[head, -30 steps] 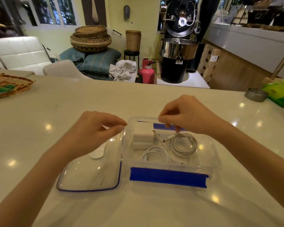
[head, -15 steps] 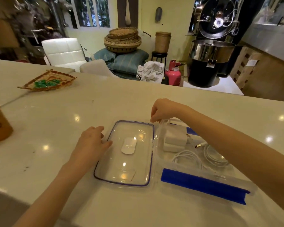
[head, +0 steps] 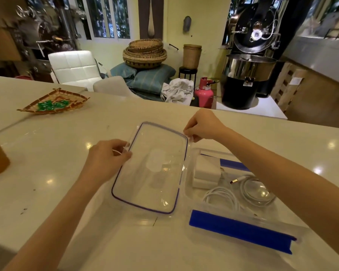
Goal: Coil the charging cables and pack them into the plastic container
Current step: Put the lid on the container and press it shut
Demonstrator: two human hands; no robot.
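Head view: left hand (head: 108, 157) and right hand (head: 202, 126) pinch clear lid (head: 151, 169) beside plastic container (head: 243, 229) holding coiled cables (head: 221, 198); misaligned lid may trap a loop.

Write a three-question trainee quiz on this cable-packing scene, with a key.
1. True or false: the clear plastic lid with the purple seal is closed on the clear plastic container with blue clasps.
2. Which hands grip the lid?
3. What lies in the container? A) only coiled white cables B) coiled white cables and white chargers C) nothing

Key:
1. False; it is beside the container.
2. Both: left hand and right hand.
3. B: coiled white cables, white chargers.
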